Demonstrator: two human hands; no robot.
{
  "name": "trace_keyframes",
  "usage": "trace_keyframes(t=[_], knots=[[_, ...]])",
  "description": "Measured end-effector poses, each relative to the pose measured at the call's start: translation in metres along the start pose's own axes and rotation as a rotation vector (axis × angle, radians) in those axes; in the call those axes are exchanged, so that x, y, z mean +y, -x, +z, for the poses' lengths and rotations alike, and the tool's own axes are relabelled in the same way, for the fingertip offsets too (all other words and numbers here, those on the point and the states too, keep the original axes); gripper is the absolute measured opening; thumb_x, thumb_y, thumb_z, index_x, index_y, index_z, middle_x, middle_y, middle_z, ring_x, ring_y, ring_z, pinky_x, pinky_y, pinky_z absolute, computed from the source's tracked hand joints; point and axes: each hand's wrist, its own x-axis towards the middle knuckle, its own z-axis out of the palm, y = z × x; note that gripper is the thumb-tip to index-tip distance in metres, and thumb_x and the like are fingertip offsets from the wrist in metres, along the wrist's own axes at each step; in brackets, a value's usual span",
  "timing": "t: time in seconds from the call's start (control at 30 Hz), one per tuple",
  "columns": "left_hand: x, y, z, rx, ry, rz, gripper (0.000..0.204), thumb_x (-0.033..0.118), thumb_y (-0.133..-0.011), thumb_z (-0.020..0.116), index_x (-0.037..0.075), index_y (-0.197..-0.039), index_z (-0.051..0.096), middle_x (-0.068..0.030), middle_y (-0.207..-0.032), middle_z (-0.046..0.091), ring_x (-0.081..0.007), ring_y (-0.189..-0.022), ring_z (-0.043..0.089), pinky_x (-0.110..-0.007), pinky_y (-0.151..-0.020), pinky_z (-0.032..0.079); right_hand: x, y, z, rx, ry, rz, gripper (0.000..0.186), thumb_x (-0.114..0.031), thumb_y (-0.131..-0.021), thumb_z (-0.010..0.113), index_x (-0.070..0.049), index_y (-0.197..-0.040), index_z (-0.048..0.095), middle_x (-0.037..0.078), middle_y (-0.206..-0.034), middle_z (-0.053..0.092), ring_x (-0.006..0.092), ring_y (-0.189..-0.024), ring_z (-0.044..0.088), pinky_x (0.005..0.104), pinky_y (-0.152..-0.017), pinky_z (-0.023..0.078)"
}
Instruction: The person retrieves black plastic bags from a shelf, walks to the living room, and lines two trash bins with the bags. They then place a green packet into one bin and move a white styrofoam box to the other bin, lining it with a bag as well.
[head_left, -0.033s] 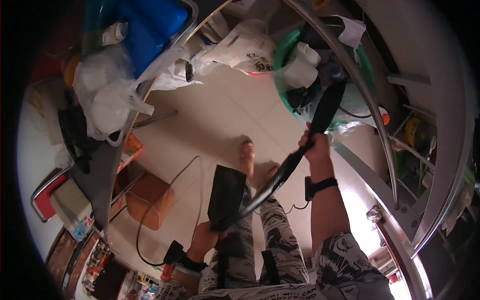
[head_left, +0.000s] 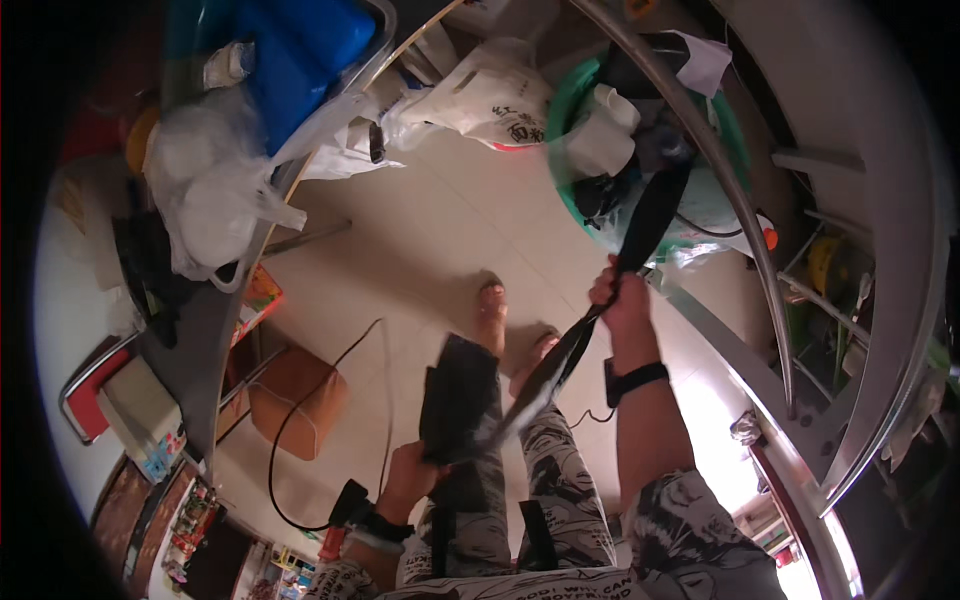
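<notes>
My right hand (head_left: 625, 300) is closed around a long black strap (head_left: 655, 215), whose upper end rises over the green tub at right. The strap runs diagonally down across my legs toward my left hand (head_left: 410, 470), which grips it beside a wide, black flat piece (head_left: 460, 390) at its lower end. That piece hangs in front of my left leg, partly blurred. Dark bands with small boxes are on both wrists, and a black cable (head_left: 285, 430) loops down to the left one.
A green tub (head_left: 568, 170) of bags and items stands beyond a curved metal rail (head_left: 750, 220). A left counter (head_left: 165, 360) holds plastic bags (head_left: 200, 180) and a blue bin (head_left: 300, 60). An orange stool (head_left: 295, 400) is below. White bags (head_left: 480, 95) lie ahead on the tiled floor (head_left: 430, 220).
The black flat piece has swung slightly rightward and looks more blurred. My right hand has risen and moved a little left with the strap. The cable on the left has shifted.
</notes>
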Motion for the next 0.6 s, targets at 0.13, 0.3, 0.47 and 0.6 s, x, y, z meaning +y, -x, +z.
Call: trace_keyframes(t=[0.13, 0.3, 0.47, 0.6], knots=[[-0.009, -0.011, 0.06, -0.189, -0.295, 0.175, 0.02, 0.016, -0.073, 0.058, 0.001, -0.086, 0.064, -0.0211, -0.074, 0.06, -0.0389, -0.067, 0.057, -0.046, -0.058, 0.044, 0.083, 0.004, 0.0, -0.12, 0.033, 0.368, 0.011, -0.01, -0.079, 0.038, -0.012, -0.075, 0.047, 0.001, -0.049, 0.032, 0.0138, -0.037, 0.025, 0.0286, -0.035, 0.02], [-0.08, 0.045, 0.009, 0.118, -0.046, -0.052, 0.024, 0.017, -0.075, 0.064, -0.001, -0.09, 0.062, -0.0127, -0.075, 0.06, -0.0265, -0.066, 0.056, -0.041, -0.057, 0.045, -0.009, -0.078, -0.044, 0.123, 0.167, -0.123, 0.015, -0.021, -0.086, 0.04, -0.016, -0.073, 0.045, -0.001, -0.054, 0.034, 0.0155, -0.043, 0.033, 0.0323, -0.038, 0.025], [-0.13, 0.17, -0.202, 1.106, -0.399, -0.222, 0.013, 0.011, -0.074, 0.062, -0.002, -0.076, 0.064, -0.0063, -0.056, 0.057, -0.0256, -0.049, 0.054, -0.037, -0.049, 0.045, -0.14, -0.094, -0.12, -0.111, 0.241, -0.497, 0.021, -0.03, -0.09, 0.037, -0.018, -0.096, 0.053, -0.001, -0.078, 0.049, 0.0181, -0.064, 0.046, 0.0406, -0.058, 0.036], [-0.099, 0.159, -0.129, 0.681, 0.014, -0.298, 0.016, 0.007, -0.079, 0.056, 0.002, -0.09, 0.067, -0.0016, -0.066, 0.057, -0.0152, -0.05, 0.05, -0.028, -0.043, 0.04, -0.089, -0.039, -0.107, 0.246, 0.215, -0.459, 0.054, -0.042, -0.086, 0.058, -0.012, -0.128, 0.045, 0.006, -0.122, 0.057, 0.0222, -0.12, 0.045, 0.0522, -0.103, 0.023]])
